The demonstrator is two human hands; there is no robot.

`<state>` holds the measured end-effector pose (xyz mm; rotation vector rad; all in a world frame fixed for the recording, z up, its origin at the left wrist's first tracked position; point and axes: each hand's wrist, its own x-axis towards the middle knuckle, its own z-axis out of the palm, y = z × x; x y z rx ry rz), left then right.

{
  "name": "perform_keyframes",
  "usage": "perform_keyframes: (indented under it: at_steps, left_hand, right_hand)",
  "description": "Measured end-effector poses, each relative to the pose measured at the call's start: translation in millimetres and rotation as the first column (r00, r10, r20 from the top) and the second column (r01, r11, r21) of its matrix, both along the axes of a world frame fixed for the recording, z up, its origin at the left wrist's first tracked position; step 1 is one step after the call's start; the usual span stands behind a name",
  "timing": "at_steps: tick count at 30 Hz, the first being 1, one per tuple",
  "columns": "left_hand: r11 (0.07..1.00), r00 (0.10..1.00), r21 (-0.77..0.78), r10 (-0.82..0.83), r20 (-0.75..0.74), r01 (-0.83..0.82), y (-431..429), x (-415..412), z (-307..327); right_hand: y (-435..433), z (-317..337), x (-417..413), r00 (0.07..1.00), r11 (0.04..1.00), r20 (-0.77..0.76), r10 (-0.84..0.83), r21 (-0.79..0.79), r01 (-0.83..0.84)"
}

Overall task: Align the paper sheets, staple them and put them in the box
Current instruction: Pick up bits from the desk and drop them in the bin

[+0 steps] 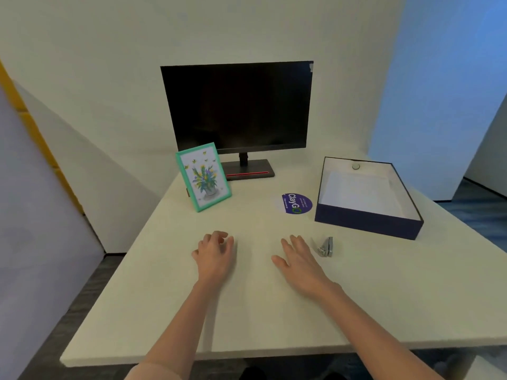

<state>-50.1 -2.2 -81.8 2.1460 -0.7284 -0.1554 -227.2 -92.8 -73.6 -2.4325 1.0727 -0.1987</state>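
Stapler point(326, 246), small silver metal, lies just beside relaxed empty right hand point(300, 263); left hand point(215, 256) loosely curled, empty; open navy box point(367, 222), green-framed picture point(203, 178), black monitor point(237, 105) behind

Tbl point(164, 297) w/ monitor point(237, 105), pic frame point(203, 176), sticker point(296, 203), box point(367, 223), stapler point(326, 247).

Two hands point(215, 252) point(300, 259), one stapler point(326, 246), one box point(367, 224), seemingly one paper stack point(359, 193)

Seen from the wearer's own head camera: a person's two slim forearms point(189, 319), uncovered from the wrists down to the bottom edge of the frame, with the left hand point(215, 255) and right hand point(299, 260) likewise bare.
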Motion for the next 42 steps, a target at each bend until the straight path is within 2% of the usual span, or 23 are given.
perform_keyframes:
  at_steps: [3,5,9,15,19,21,24,27,29,31,33,36,42]
  left_hand:
    - [0.995,0.998,-0.102,0.019,-0.054,-0.024,2,1,1]
    - [0.989,0.997,-0.142,0.029,-0.074,-0.039,3,1,1]
    - [0.981,0.995,-0.186,0.036,-0.091,-0.052,1,3,-2]
    - [0.976,0.996,-0.214,0.034,-0.079,-0.05,0,4,-3]
    - [0.971,0.996,-0.231,0.038,-0.079,-0.056,-1,7,-7]
    - [0.984,0.998,-0.173,0.037,-0.047,-0.044,-4,10,-10]
    - [1.0,0.996,0.016,-0.022,0.086,0.021,-11,18,-12]
    - [0.982,0.968,0.179,-0.105,0.228,0.065,-21,28,-13]
    - [0.97,0.953,0.221,-0.156,0.261,0.098,-27,32,-14]
    - [0.973,0.96,0.197,-0.161,0.227,0.117,-32,36,-13]
    - [0.986,0.985,0.119,-0.128,0.119,0.114,-35,42,-9]
    - [0.99,0.992,0.066,-0.123,-0.003,0.123,-39,48,-3]
    - [0.984,0.985,0.085,-0.151,-0.083,0.158,-47,55,7]
  right_hand:
    - [-2,-7,13,0.985,0.992,-0.158,-0.075,-0.112,0.057]
    - [2,-11,23,0.971,0.982,-0.202,-0.125,-0.163,0.093]
    - [12,-18,50,0.972,0.982,-0.206,-0.115,-0.172,0.079]
    - [0,-16,74,0.979,0.994,-0.203,0.012,-0.102,-0.034]
    - [-27,-9,54,0.989,0.997,-0.139,-0.05,-0.062,0.042]
    - [-32,-10,43,0.98,0.993,-0.183,-0.082,-0.094,0.066]
    - [-24,-16,42,0.977,0.993,-0.209,-0.038,-0.118,0.014]
    - [-16,-19,56,0.981,0.99,-0.184,0.062,-0.116,-0.085]
    - [-15,-17,63,0.99,0.985,-0.11,0.09,-0.134,-0.105]
    - [-20,-16,68,0.997,0.98,0.072,0.02,-0.2,-0.005]
    - [-30,-16,73,0.968,0.976,0.231,-0.097,-0.17,0.138]
    - [-44,-15,78,0.963,0.98,0.204,-0.177,-0.049,0.191]
    - [-56,-5,84,0.972,0.991,0.198,-0.128,0.053,0.12]
